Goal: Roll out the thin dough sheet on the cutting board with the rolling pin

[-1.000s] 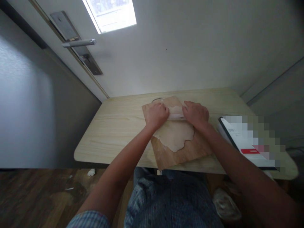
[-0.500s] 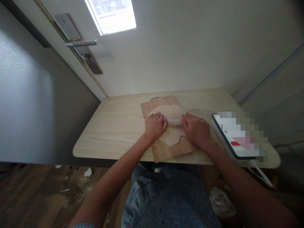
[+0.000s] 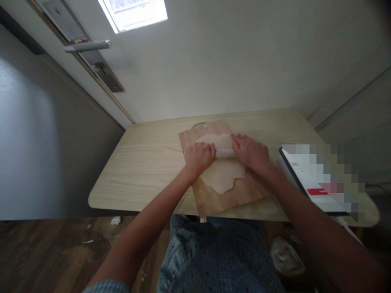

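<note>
A light rolling pin (image 3: 225, 153) lies across a flat, uneven sheet of dough (image 3: 222, 175). My left hand (image 3: 200, 156) is closed on the pin's left end, and my right hand (image 3: 249, 151) grips its right end. Only the middle of the pin shows between them; both ends are hidden under my fingers. Beneath the dough is a wooden cutting board (image 3: 210, 202) with a metal handle at its far edge. The dough's near edge is ragged, with a notch at the right.
The board rests on a pale wooden table (image 3: 137, 162) pushed against a white door with a metal handle (image 3: 87, 46). At the right of the table is a phone or tablet (image 3: 305, 179), partly blurred, with a white cable. A clear plastic bag (image 3: 285, 256) sits below the table.
Both hands have pushed the rolling pin slightly away from me over the dough, and more of the dough's near part shows. The camera view has also shifted a little.
</note>
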{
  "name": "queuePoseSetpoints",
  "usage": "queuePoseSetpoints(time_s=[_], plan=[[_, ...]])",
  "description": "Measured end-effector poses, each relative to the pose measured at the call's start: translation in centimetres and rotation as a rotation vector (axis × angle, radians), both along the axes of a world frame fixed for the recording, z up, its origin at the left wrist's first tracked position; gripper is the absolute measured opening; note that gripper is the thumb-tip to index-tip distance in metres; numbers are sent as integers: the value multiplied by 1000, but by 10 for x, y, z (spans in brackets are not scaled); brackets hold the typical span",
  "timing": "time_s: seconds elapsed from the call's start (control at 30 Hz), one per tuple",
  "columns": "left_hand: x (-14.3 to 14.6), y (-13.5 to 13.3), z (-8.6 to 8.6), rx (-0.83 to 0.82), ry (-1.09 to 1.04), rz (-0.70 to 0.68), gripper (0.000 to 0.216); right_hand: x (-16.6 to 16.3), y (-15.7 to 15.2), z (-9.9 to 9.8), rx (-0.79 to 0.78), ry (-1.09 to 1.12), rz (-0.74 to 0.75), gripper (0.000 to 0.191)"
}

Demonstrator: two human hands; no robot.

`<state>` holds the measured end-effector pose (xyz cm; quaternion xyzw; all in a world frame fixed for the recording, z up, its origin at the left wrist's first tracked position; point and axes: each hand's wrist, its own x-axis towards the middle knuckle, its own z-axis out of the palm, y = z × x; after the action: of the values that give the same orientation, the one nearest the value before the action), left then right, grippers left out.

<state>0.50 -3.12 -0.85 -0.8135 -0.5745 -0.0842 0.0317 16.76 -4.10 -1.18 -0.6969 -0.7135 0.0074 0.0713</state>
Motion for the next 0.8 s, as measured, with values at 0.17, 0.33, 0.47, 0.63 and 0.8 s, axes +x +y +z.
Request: queuePoseSetpoints(time_s=[0.17, 0.33, 0.47, 0.63, 0.8], plan=[[1, 2, -3, 53, 13, 44, 60, 3, 29, 2, -98, -5, 19, 49], [1, 3, -2, 54, 26, 60, 61, 3, 47, 0, -163, 40, 1, 50], [2, -2, -2, 33, 12, 57, 58, 0, 41, 2, -108, 30, -25, 52], [-4, -21, -1, 70, -42, -21, 38, -4, 10, 3, 17, -12, -33, 48], [-11, -13, 14, -90, -365, -99, 15, -5, -22, -4, 153, 12, -7, 46]])
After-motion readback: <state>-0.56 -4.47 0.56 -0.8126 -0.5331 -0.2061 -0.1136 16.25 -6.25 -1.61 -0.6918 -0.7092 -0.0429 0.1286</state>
